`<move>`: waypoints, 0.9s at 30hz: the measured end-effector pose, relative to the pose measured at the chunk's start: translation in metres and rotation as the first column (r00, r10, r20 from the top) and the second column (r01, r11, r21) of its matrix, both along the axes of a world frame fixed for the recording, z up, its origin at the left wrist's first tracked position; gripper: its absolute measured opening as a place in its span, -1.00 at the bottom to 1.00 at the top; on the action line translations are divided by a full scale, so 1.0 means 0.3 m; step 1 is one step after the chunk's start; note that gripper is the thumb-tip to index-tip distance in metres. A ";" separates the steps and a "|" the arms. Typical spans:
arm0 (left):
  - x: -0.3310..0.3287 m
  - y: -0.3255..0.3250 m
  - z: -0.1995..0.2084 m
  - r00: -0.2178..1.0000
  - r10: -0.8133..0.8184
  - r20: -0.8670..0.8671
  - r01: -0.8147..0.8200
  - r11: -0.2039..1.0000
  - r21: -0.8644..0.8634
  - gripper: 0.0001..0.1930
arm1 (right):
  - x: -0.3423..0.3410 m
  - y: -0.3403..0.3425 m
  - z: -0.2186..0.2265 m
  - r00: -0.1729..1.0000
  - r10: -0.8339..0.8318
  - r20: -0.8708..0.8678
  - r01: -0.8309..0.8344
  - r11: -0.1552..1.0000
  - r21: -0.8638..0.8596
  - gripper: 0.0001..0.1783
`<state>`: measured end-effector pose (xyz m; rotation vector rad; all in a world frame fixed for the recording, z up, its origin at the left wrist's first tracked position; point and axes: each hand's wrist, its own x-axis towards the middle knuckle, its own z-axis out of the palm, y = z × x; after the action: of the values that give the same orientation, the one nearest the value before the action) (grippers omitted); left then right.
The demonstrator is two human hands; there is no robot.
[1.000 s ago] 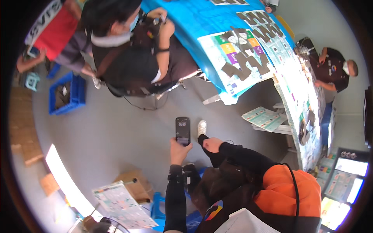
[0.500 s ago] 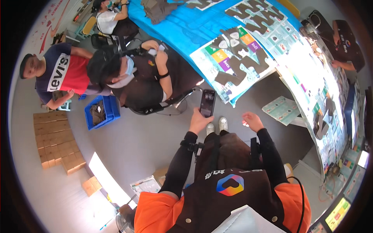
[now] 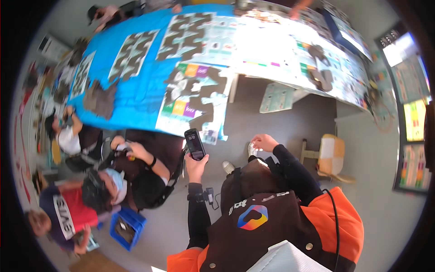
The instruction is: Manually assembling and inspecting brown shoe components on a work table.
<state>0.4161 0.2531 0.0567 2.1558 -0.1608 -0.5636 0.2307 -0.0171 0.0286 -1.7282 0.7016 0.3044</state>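
Note:
In my left hand (image 3: 195, 168) I hold a dark smartphone (image 3: 195, 145) upright, its lit screen facing me. The hand is near the front edge of the blue-covered table (image 3: 140, 97), without touching it. My right hand (image 3: 264, 143) is held in front of my body, above my shoe, with its fingers curled together. Whether something small is pinched in the fingertips, I cannot make out. A wrist strap with a small device (image 3: 199, 196) sits on my left forearm.
Printed sheets with dark cut pieces (image 3: 190, 97) lie on the table. A masked person (image 3: 136, 167) sits at left, others beyond. A wooden chair (image 3: 331, 156) stands at right. Behind the seated person is a blue crate (image 3: 128, 229). Floor (image 3: 253, 109) shows beside the table.
My view has swung to the right, so the table now spans the top and the chair shows. I still hold the phone. My right hand has come closer to my body's middle.

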 end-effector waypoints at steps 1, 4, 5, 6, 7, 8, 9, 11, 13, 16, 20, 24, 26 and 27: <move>0.010 -0.051 -0.026 0.997 -0.064 0.043 0.066 0.996 -0.057 -0.30 | -0.018 -0.019 0.027 0.996 -0.087 0.000 0.087 0.995 0.040 -0.76; 0.009 -0.223 -0.054 0.980 -0.194 -0.046 0.179 0.959 -0.219 -0.38 | -0.088 -0.099 0.119 0.959 -0.283 0.013 0.283 0.959 0.012 -0.74; -0.007 -0.272 -0.040 0.977 -0.197 -0.086 0.165 0.944 -0.287 -0.40 | -0.115 -0.132 0.139 0.956 -0.291 0.015 0.292 0.956 -0.017 -0.74; -0.021 -0.312 -0.015 0.969 -0.214 -0.124 0.174 0.946 -0.275 -0.41 | -0.146 -0.162 0.145 0.937 -0.347 0.034 0.348 0.937 -0.034 -0.74; -0.040 -0.371 0.009 0.959 -0.232 -0.162 0.186 0.948 -0.258 -0.41 | -0.187 -0.199 0.148 0.927 -0.373 0.050 0.372 0.928 0.013 -0.74; -0.055 -0.416 0.012 0.943 -0.279 -0.180 0.228 0.938 -0.260 -0.41 | -0.212 -0.233 0.147 0.926 -0.370 0.068 0.366 0.928 0.065 -0.73; -0.067 -0.466 -0.019 0.939 -0.288 -0.189 0.226 0.929 -0.292 -0.40 | -0.243 -0.275 0.150 0.919 -0.384 0.086 0.381 0.923 0.057 -0.73; -0.110 -0.540 -0.038 0.943 -0.290 -0.165 0.236 0.929 -0.284 -0.39 | -0.308 -0.364 0.139 0.905 -0.420 0.067 0.413 0.905 0.100 -0.72; -0.155 -0.611 -0.037 0.915 -0.358 -0.186 0.263 0.879 -0.398 -0.33 | -0.354 -0.456 0.148 0.921 -0.368 0.128 0.362 0.930 0.063 -0.68; -0.238 -0.717 -0.007 0.960 -0.270 -0.078 0.236 0.925 -0.298 -0.17 | -0.404 -0.624 0.091 0.938 -0.325 0.124 0.336 0.939 -0.079 -0.73; -0.336 -0.773 -0.081 0.997 -0.072 0.026 0.075 0.992 -0.102 -0.20 | -0.525 -0.811 0.051 0.906 -0.418 0.068 0.395 0.892 0.221 -0.79; -0.478 -0.639 -0.009 0.974 0.219 -0.052 -0.223 0.970 -0.094 -0.28 | -0.504 -0.915 -0.006 0.957 -0.283 -0.062 0.289 0.915 0.282 -0.78; -0.542 -0.565 -0.023 0.919 0.395 0.010 -0.394 0.916 0.071 -0.25 | -0.490 -0.952 -0.021 0.975 -0.204 -0.091 0.221 0.938 0.268 -0.78; -0.561 -0.521 -0.052 0.907 0.422 0.006 -0.421 0.904 0.075 -0.25 | -0.456 -0.956 -0.028 0.980 -0.178 -0.088 0.195 0.946 0.258 -0.78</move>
<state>0.2479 0.0968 0.0410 2.1696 0.3347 -0.3305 0.0939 -0.3037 0.0203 -1.3916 0.8257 0.3076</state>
